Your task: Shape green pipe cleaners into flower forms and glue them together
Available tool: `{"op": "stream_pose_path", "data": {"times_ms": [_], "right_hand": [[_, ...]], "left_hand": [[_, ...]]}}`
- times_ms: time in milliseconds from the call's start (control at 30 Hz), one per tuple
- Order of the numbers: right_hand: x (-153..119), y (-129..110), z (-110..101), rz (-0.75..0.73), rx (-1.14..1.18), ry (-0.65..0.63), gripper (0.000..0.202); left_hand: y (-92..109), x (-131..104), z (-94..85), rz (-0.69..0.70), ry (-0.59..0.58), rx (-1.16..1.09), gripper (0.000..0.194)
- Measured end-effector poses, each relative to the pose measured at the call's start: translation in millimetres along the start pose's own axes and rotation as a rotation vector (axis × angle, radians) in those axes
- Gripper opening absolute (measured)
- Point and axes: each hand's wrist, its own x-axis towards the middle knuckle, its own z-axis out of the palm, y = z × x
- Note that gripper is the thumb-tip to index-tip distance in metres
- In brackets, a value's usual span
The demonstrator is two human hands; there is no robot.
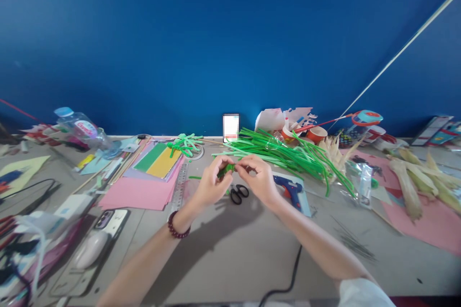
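A small, fuzzy green bundle of bent stems (227,169) sits between the two hands, at the fingertips. The left hand (213,183) curls around it from its own side, thumb and fingers closed on it and covering much of its shape. The right hand (260,180) meets it from the other side, thumb and forefinger pinched together at its edge; the remaining fingers are loosely bent. A bracelet of dark red round beads (180,235) circles the left wrist.

Just below the gap between the hands lie scissors with black looped handles (239,194), on the grey tabletop (230,259). Beyond the hands and toward the right spreads a large heap of long, bright green fuzzy stems (288,153). Just beside the right hand, on its outer side, is a blue glue gun with an orange trigger (294,191). To the left of the left hand lies a clear plastic ruler (178,189), then a stack of pink paper sheets (135,194). Straight ahead of both hands, a dark-framed device with a lit screen (231,127) stands upright near the blue wall (216,48).
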Motion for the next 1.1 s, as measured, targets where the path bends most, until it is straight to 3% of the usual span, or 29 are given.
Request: {"op": "stream_pose_path", "data": {"times_ms": [333, 567, 767, 933, 1100], "right_hand": [[-1.6, 1.4, 2.3, -0.084, -0.08, -0.008, 0.014], [-2.8, 3.3, 3.3, -0.084, -0.109, -0.022, 0.018], [-1.6, 3.2, 2.8, -0.059, -0.12, -0.042, 0.018], [-1.2, -9.5, -18.7, -0.027, -0.186, -0.048, 0.017], [-26.2, -1.2, -63.2, 0.013, -0.558, -0.174, 0.025]], "left_hand": [[2.1, 0.6, 1.5, -0.012, 0.002, -0.043, 0.029], [-1.1, 2.5, -0.1, -0.032, 0.019, -0.068, 0.021], [-11.6, 8.3, 0.7, -0.088, -0.01, -0.243, 0.021], [-10.2, 13.2, -2.0, -0.191, -0.055, -0.465, 0.016], [1.4, 11.7, -6.7, -0.257, -0.095, -0.581, 0.012]]}}
